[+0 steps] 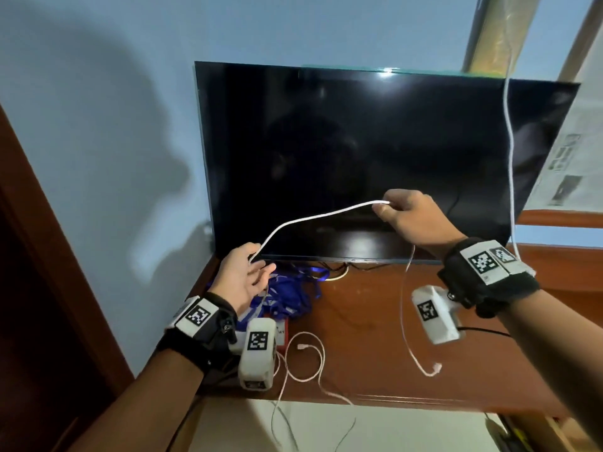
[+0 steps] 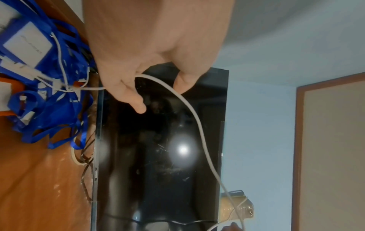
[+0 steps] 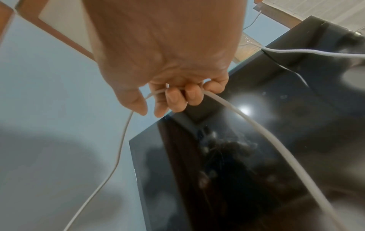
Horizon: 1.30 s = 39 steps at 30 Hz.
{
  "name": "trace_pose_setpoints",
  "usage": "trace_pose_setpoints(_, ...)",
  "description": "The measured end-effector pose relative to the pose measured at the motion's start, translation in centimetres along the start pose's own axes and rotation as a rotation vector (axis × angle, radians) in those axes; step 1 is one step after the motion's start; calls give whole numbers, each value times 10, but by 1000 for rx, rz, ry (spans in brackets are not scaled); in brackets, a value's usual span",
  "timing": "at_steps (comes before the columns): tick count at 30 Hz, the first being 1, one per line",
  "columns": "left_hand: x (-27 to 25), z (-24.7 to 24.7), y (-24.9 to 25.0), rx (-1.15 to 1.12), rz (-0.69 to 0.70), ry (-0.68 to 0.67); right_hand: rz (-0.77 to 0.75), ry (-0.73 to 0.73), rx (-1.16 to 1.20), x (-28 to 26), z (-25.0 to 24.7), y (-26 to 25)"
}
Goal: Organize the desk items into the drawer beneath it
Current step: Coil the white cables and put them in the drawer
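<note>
Head view: both hands are raised above the brown desk (image 1: 368,324), a white cable (image 1: 313,217) stretched between them in front of the dark monitor (image 1: 359,151).
Right hand (image 1: 414,216): fingers curled round the cable; the right wrist view shows thumb and fingertips (image 3: 173,100) pinching it, a thinner length hanging below.
Left hand (image 1: 243,277): fingers loosely curled, the cable passing through the crook of thumb and forefinger; not clamped in the left wrist view.
Cable position: in the air, clear of the desk surface.
Desk clutter: blue lanyards (image 1: 290,295) heaped just below the left hand, against the monitor's lower left corner; a pinkish thin cable (image 1: 306,357) looped near the front edge, one end trailing over it.
Behind: another white cord (image 1: 509,141) hangs down across the monitor's right side.
Drawer: not visible.
</note>
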<state>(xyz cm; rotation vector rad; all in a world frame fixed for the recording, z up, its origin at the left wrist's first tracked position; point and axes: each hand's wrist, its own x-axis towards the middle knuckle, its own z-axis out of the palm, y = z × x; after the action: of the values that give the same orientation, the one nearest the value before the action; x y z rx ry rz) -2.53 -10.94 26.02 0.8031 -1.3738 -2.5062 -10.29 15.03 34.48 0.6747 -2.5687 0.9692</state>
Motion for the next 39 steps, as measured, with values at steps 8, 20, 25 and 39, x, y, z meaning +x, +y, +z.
trace_pose_setpoints(8, -16, -1, 28, 665, 397, -164, 188, -54, -8, -22, -11, 38)
trace_pose_setpoints(20, -17, -4, 79, 1726, 783, -60, 400, 134, 63, -22, -53, 77)
trace_pose_setpoints(25, -2, -20, 102, 1716, 795, -3, 545, 278, 87, -26, -73, 94)
trace_pose_setpoints(39, -84, 76, 77, 1090, 803, -468, 97, -101, 349, -19, -36, 10)
